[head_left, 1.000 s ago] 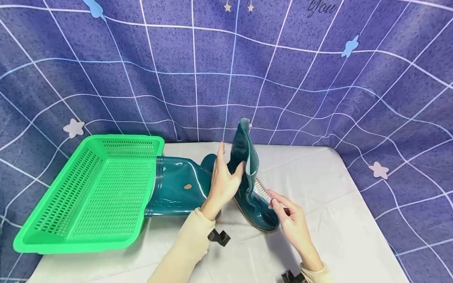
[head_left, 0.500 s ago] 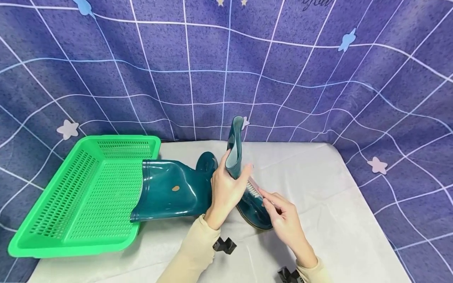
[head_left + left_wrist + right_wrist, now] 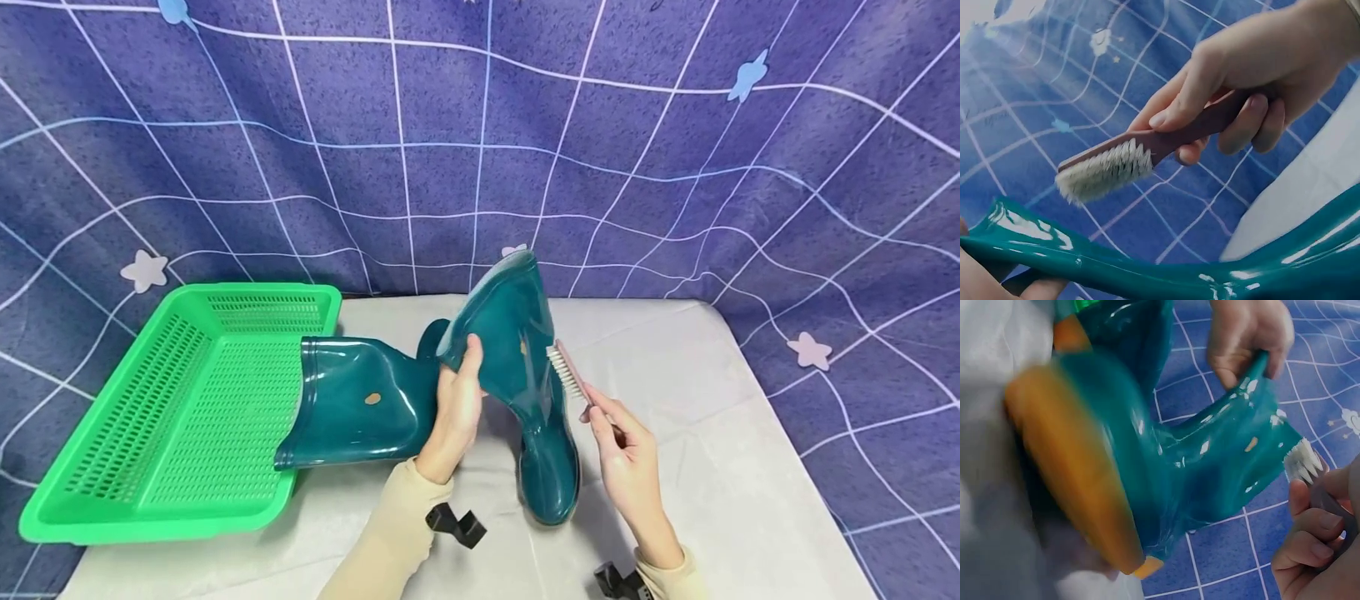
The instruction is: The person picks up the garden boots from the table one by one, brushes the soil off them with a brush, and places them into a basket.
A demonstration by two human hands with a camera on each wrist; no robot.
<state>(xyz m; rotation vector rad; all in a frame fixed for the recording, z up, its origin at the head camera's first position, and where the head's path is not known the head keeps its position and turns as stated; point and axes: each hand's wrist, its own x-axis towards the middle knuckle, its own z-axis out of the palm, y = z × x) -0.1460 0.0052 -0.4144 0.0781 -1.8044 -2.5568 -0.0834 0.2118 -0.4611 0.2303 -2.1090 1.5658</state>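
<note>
My left hand (image 3: 459, 400) grips the top edge of a glossy teal rubber boot (image 3: 517, 342), thumb on the outside of the shaft. The boot leans, with its toe pointing toward me on the white table. In the right wrist view its orange-tan sole (image 3: 1075, 469) shows. My right hand (image 3: 628, 446) holds a scrub brush (image 3: 1113, 165) by its brownish handle. The pale bristles face the boot's shaft, right at its right edge in the head view. A second teal boot (image 3: 360, 400) lies on its side to the left, its foot partly hidden behind my left hand.
A green perforated plastic basket (image 3: 225, 521) stands at the left, and the lying boot's shaft overlaps its right rim. The white cloth-covered table (image 3: 720, 400) extends to the right. A blue-purple grid-patterned curtain (image 3: 450, 183) hangs behind it.
The held boot has turned so its shaft's broad side faces me and its toe points nearer. The brush has moved from the boot's foot up beside the shaft. The lying boot has shifted left.
</note>
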